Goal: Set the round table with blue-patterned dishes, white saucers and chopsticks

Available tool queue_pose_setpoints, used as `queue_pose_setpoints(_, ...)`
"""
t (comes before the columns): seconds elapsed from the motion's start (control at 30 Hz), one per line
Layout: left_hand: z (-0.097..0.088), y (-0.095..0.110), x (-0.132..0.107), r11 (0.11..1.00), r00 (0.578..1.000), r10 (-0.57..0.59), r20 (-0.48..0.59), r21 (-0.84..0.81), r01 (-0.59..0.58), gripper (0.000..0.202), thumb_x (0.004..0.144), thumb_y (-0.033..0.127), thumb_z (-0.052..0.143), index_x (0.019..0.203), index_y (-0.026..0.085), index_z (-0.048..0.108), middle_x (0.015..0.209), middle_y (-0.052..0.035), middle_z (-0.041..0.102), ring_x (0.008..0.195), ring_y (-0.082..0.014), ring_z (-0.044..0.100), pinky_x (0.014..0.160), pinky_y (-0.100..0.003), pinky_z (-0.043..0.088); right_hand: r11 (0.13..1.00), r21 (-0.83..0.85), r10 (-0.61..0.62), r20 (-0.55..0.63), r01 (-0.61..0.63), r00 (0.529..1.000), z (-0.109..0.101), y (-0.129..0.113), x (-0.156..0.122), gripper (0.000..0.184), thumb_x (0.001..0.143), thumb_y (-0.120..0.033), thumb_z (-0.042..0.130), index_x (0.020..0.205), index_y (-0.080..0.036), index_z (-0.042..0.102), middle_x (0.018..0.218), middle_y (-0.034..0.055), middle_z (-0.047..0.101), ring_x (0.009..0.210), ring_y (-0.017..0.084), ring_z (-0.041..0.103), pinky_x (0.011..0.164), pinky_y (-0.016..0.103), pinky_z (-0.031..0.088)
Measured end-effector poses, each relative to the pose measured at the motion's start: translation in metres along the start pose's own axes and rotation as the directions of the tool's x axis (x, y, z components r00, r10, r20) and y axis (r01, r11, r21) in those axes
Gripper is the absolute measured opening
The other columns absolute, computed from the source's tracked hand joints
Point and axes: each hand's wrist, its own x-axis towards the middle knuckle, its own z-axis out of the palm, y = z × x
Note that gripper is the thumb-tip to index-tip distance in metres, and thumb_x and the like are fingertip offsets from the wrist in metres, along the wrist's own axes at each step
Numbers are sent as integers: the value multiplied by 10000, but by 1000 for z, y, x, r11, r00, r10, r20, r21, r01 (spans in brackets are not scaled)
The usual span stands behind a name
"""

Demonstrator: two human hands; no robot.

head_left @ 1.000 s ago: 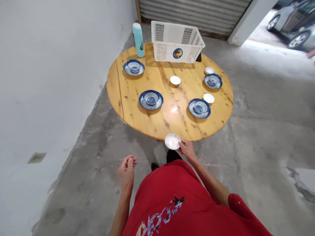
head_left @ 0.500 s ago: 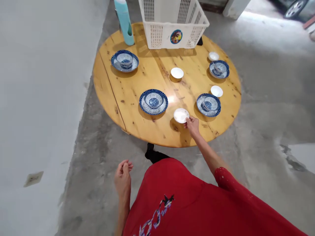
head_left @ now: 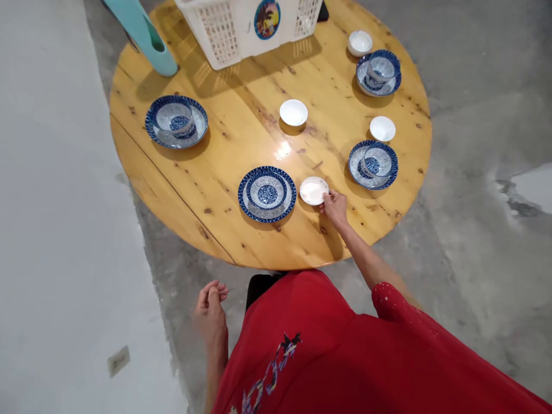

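My right hand (head_left: pixel 335 208) pinches the right rim of a small white dish (head_left: pixel 313 192), just above or on the wooden table's near side. Left of this dish is a blue-and-white plate (head_left: pixel 242 198) with a patterned glass bowl (head_left: pixel 267 194) in its middle. To the right, another blue-and-white plate (head_left: pixel 354 175) bears a clear patterned bowl (head_left: pixel 375 162), with a white dish (head_left: pixel 382 129) behind it. My left hand (head_left: pixel 211 307) hangs in front of the table's edge, loosely curled with some space between thumb and fingers, and nothing shows in it.
The round table (head_left: pixel 241 138) also carries a white dish (head_left: pixel 294 112) mid-table, a plate (head_left: pixel 199 123) with a bowl at left, and another plate (head_left: pixel 395 80) with a bowl beside a small white bowl (head_left: pixel 359 43). A white basket (head_left: pixel 241 43) and a turquoise bottle (head_left: pixel 149 37) stand at the back.
My view has moved closer to the table. The white dish in my right hand has come nearer to the front plate on its left. My left hand still hangs at my side.
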Motion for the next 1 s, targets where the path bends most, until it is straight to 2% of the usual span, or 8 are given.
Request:
queue_pose_setpoints(0.27, 12, 23, 38, 999, 987, 6, 160, 38, -12, 278, 852, 420, 557, 969, 193, 666, 853, -37, 700, 742, -152, 664, 730, -283, 555, 999, -52, -10, -37, 8, 999, 4, 3, 2, 335, 858, -326, 474, 1013, -117, 686, 601, 32, 649, 491, 189, 625, 487, 262, 485)
queue_pose_setpoints(0.47, 16, 51, 92, 993, 962, 95, 257, 45, -111, 278, 854, 422, 561, 980, 202, 674, 864, -29, 705, 740, -151, 667, 742, -281, 557, 981, -193, 12, -125, -36, 992, 7, -3, -7, 373, 887, -354, 510, 1153, -135, 652, 597, 15, 652, 553, 200, 629, 628, 297, 511)
queue_pose_setpoints(0.6, 17, 76, 129, 982, 938, 150, 314, 60, -178, 306, 852, 431, 560, 978, 182, 684, 867, -38, 715, 744, -151, 671, 735, -276, 560, 966, -242, 50, -169, -91, 984, 5, -13, -15, 355, 917, -404, 499, 1083, -143, 673, 566, 13, 626, 560, 200, 619, 664, 302, 497)
queue_pose_setpoints(0.73, 16, 94, 158, 973, 936, 174, 306, 92, -211, 316, 847, 422, 542, 974, 168, 678, 864, -47, 717, 744, -163, 680, 741, -295, 571, 925, -366, 14, -234, -101, 972, -1, -25, -17, 366, 927, -452, 489, 995, -160, 700, 594, 24, 631, 605, 196, 619, 690, 284, 476)
queue_pose_setpoints(0.87, 11, 98, 180, 976, 936, 169, 308, 81, -203, 299, 837, 428, 564, 972, 192, 688, 865, -36, 715, 743, -164, 681, 745, -294, 571, 865, -483, -66, -375, -135, 924, -4, -46, -5, 384, 928, -429, 474, 1064, -150, 699, 687, 57, 664, 702, 225, 638, 756, 316, 472)
queue_pose_setpoints(1.0, 5, 98, 196, 984, 940, 104, 326, 101, -144, 310, 825, 442, 587, 976, 194, 694, 865, -35, 727, 750, -172, 692, 756, -299, 571, 875, -481, -149, -382, -58, 912, 7, -76, 30, 358, 918, -383, 466, 1045, -145, 701, 734, 69, 678, 741, 224, 649, 791, 330, 481)
